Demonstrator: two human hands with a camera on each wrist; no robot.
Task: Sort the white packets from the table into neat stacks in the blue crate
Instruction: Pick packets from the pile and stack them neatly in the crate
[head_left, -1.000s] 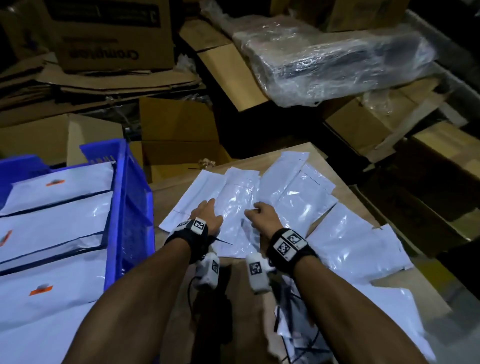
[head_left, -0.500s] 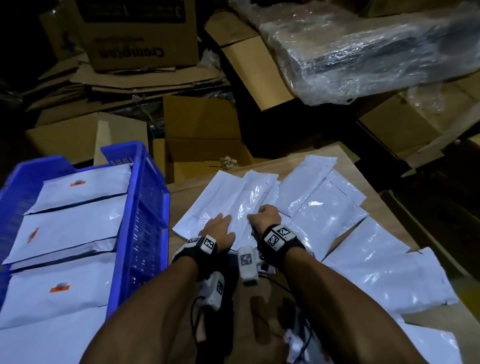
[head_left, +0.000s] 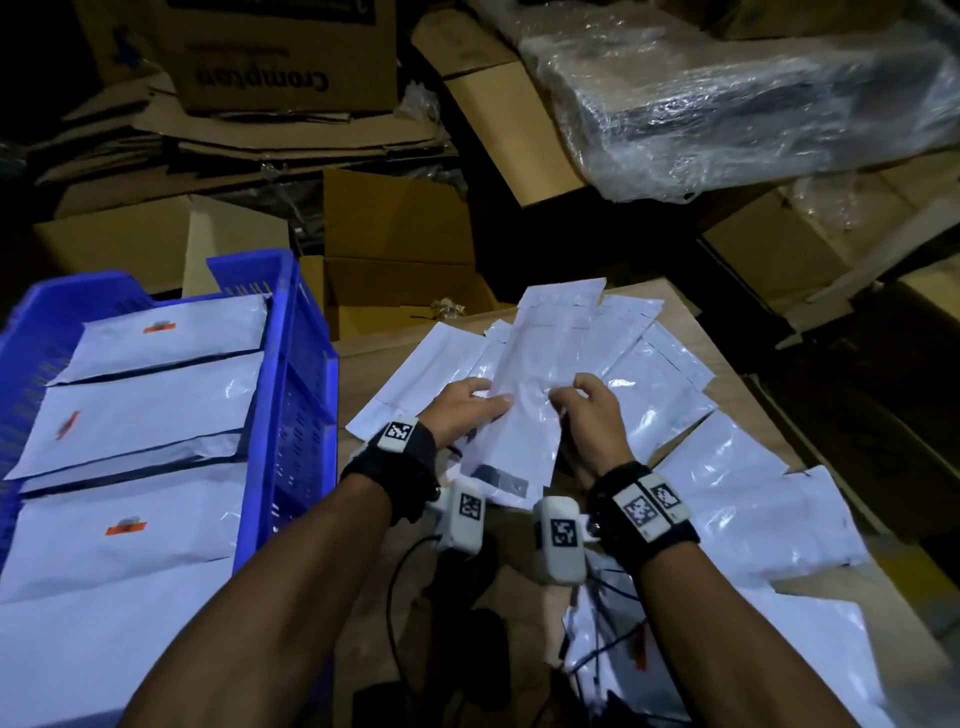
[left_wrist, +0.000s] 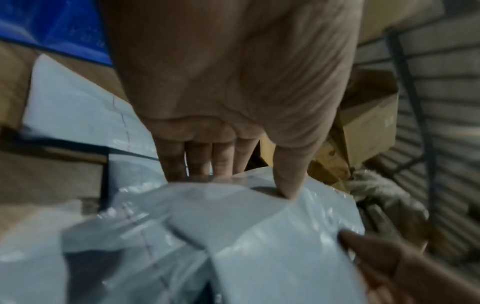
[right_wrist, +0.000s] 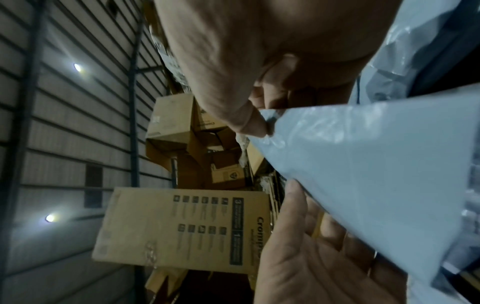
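Observation:
A long white packet (head_left: 535, 395) is lifted off the pile, held between both hands. My left hand (head_left: 467, 408) grips its left edge, thumb on top (left_wrist: 288, 185) and fingers beneath. My right hand (head_left: 589, 410) pinches its right edge between thumb and forefinger (right_wrist: 249, 121). Several more white packets (head_left: 654, 384) lie fanned over the wooden table (head_left: 743, 374). The blue crate (head_left: 291, 395) stands at the left, holding rows of stacked white packets (head_left: 150, 410) with small orange labels.
Cardboard boxes (head_left: 395, 228) and flattened cartons pile up behind the table. A plastic-wrapped bundle (head_left: 753, 93) lies at the back right. Black cables (head_left: 597, 670) trail over packets near the table's front edge. More cartons stand right of the table.
Both hands pressed down on the pile before; now they have taken hold of one long packet and raised it, its far end tilted up above the others.

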